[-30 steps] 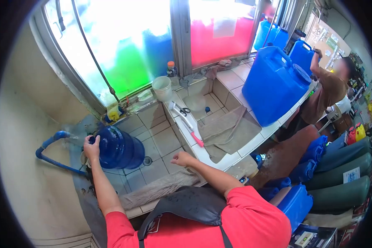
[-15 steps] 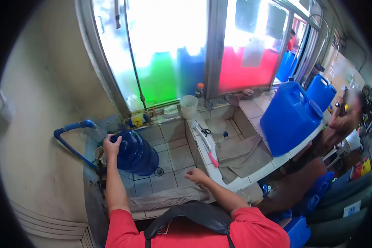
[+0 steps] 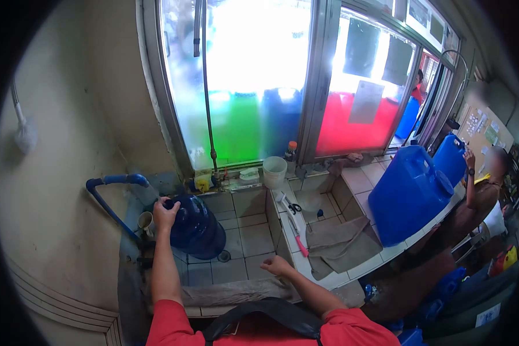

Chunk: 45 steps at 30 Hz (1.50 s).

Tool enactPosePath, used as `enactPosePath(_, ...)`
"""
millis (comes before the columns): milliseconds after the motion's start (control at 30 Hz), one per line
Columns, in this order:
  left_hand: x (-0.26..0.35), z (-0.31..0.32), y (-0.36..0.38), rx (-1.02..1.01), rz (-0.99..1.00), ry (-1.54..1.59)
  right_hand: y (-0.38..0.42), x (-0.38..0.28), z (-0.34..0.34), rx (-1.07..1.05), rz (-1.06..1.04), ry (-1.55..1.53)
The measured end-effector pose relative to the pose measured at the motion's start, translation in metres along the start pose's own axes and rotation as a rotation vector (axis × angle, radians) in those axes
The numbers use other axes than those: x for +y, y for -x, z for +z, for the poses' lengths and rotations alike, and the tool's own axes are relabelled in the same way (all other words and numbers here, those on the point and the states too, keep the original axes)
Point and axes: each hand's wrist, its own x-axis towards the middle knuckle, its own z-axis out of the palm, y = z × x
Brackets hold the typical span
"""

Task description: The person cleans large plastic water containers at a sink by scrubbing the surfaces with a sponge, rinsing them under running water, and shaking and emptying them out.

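My left hand (image 3: 166, 214) grips the neck of a large dark blue water jug (image 3: 200, 230), fingers closed around it. The jug leans inside the tiled sink basin (image 3: 254, 236), its mouth toward the end of a blue pipe (image 3: 115, 180). A pale, clear streak shows between pipe end and jug mouth. My right hand (image 3: 277, 266) hovers over the basin's front edge with curled fingers and nothing visible in them. Below it, a grey cloth (image 3: 236, 290) lies along that edge. A small cup (image 3: 146, 219) stands left of the jug.
On the divider lie black-handled scissors (image 3: 294, 207) and a pink-handled brush (image 3: 301, 245). A white bucket (image 3: 274, 171) stands by the window. To the right are a grey cloth (image 3: 346, 248), a big blue container (image 3: 406, 196) and another person (image 3: 481, 190).
The view has tilted up, so everything sits lower in the picture. My left hand stays on the jug's neck; the person at the right now has a raised hand near the farther blue container.
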Motion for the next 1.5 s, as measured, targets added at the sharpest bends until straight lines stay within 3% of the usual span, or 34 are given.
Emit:
enactPosePath(567,0.008,-0.013,0.006,-0.027,0.072,-0.011,-0.003,0.001,0.002,-0.066,-0.037,-0.052)
enactPosePath(667,0.049,-0.03,0.021,-0.148,0.187,-0.249,0.008,-0.01,-0.007,-0.079,-0.061,-0.178)
enactPosePath(733,0.078,-0.033,0.039,-0.302,0.481,-0.237,0.007,-0.017,-0.011,-0.106,-0.066,-0.284)
enactPosePath(800,0.1,-0.019,0.059,-0.347,0.63,-0.296,0.004,-0.024,-0.012,-0.174,0.103,-0.585)
enactPosePath(933,0.13,0.02,0.083,-0.321,0.694,-0.276,-0.025,-0.022,0.004,-0.302,0.278,-0.801)
enactPosePath(1033,0.15,0.006,0.063,-0.125,0.538,-0.059,-0.042,-0.003,0.01,-0.427,0.401,-0.758)
enactPosePath(1100,0.168,-0.05,0.041,-0.041,0.305,0.024,-0.044,-0.013,-0.009,-0.111,0.475,-0.708)
enactPosePath(1167,0.148,-0.098,0.022,0.039,0.178,0.104,-0.05,-0.014,-0.038,0.089,0.264,-0.793)
enactPosePath(1200,0.121,-0.115,0.016,0.097,0.156,0.182,-0.04,-0.03,-0.053,0.084,0.272,-0.794)
enactPosePath(1267,0.068,-0.14,0.011,0.063,-0.019,0.385,0.002,-0.075,-0.079,-0.017,-0.098,-1.465)
enactPosePath(1300,0.061,-0.141,0.011,0.06,-0.021,0.384,0.006,-0.075,-0.079,-0.116,-0.101,-1.589)
enactPosePath(1400,0.046,-0.139,0.021,-0.005,-0.126,0.432,-0.005,-0.075,-0.077,-0.173,0.01,-1.504)
enactPosePath(1500,0.039,-0.144,0.027,-0.101,-0.248,0.207,-0.006,-0.086,-0.11,-0.213,0.052,-1.448)
